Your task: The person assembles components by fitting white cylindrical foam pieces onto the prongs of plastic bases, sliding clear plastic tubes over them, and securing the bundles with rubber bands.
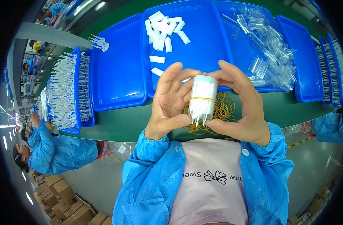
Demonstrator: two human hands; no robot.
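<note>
1. White plastic bundle of small tubes (202,98), bound by a yellow rubber band (202,99), sits above my green table (122,123).
2. My left hand (170,101) and right hand (242,103) both clamp it.

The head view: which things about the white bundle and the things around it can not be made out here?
- How many pieces the rubber-banded white bundle holds: the left hand and right hand cover its sides.
- Full pile of yellow rubber bands: hidden behind hands and bundle.
- Clear plastic parts in the blue tray: too small to tell shape.
</note>
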